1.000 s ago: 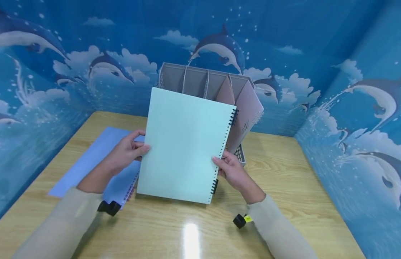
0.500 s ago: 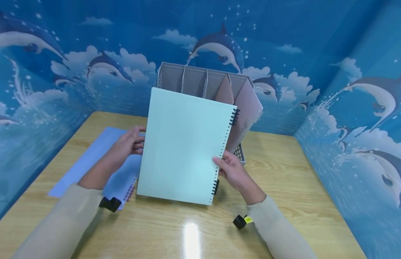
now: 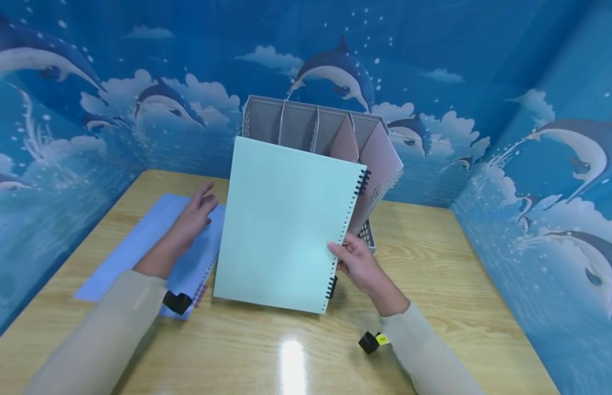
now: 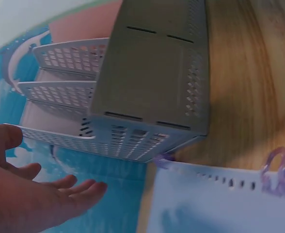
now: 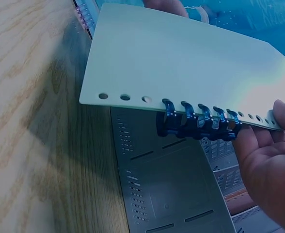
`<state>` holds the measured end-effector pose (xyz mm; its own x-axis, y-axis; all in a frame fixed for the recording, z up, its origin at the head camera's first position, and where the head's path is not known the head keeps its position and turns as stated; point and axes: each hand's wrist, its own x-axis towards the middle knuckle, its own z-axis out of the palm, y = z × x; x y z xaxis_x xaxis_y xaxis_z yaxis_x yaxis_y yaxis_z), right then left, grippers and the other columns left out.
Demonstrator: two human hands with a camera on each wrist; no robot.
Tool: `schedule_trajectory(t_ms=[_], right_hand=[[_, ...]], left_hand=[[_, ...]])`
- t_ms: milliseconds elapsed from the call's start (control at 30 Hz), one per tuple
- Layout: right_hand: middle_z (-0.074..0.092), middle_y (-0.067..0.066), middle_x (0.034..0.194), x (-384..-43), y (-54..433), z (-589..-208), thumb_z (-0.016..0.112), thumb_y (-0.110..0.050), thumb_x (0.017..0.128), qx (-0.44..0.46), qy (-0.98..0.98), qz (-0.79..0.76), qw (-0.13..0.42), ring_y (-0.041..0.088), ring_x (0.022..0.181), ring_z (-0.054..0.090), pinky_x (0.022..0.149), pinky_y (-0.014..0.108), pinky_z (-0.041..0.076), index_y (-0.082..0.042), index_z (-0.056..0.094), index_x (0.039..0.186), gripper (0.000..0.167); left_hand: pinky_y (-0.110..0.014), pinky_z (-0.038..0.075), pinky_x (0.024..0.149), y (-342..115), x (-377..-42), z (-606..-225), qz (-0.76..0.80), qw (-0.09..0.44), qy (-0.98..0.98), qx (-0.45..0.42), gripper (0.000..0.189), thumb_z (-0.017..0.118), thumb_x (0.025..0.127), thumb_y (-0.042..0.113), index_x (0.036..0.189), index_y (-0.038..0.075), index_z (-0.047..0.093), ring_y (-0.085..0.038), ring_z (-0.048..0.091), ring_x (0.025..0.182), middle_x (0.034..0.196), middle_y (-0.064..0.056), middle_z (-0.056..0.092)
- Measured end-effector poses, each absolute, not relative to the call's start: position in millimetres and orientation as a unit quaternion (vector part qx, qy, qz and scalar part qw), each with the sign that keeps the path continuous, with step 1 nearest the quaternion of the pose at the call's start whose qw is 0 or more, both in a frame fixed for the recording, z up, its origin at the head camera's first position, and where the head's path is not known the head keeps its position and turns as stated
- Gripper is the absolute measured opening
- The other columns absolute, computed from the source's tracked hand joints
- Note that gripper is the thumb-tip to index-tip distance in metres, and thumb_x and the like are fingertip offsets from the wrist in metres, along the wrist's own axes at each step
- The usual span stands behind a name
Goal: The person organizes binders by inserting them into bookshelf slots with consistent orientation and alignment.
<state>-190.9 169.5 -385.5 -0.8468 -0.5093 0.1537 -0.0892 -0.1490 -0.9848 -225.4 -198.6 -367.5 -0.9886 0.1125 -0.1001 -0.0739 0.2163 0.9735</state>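
A pale green ring-bound notebook [image 3: 286,225] is held up in front of the grey file rack, its black rings [image 5: 200,121] along the right edge. My right hand [image 3: 357,263] pinches that ringed edge, thumb on the front and fingers behind. My left hand [image 3: 190,222] is off the notebook, fingers loosely extended to its left, over a blue notebook [image 3: 133,247] lying on the table. In the left wrist view the left hand [image 4: 40,189] has spread fingers and nothing in them, near the rack's perforated dividers.
The grey file rack [image 3: 298,123] stands at the back with several slots. A brownish-pink folder [image 3: 344,141] and a pink notebook [image 3: 375,170] stand in its right slots, the pink one leaning out. Dolphin-print curtains [image 3: 187,55] border the wooden table [image 3: 434,285].
My left hand has let go of the green notebook's left edge and drawn back from it, fingers straightening. The right hand keeps its grip, and the notebook has shifted slightly right.
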Motion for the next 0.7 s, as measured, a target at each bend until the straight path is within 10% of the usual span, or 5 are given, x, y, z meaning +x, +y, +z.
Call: schedule_trajectory(t_ms=[700], right_hand=[[0.071,-0.002,0.11,-188.7,171.9,-385.9,0.047,-0.011,0.103,-0.228,0.637,-0.723,0.136,0.01,0.083,0.069,0.068,0.022,0.058,-0.019,0.06,0.125,0.026]], left_hand=[[-0.057,0.012,0.118,-170.9,-246.4,-400.9,0.636,0.103,0.764,0.045,0.063,0.026,0.106,0.045,0.158,0.021,-0.001,-0.036,0.005,0.148,0.163,-0.012,0.002]])
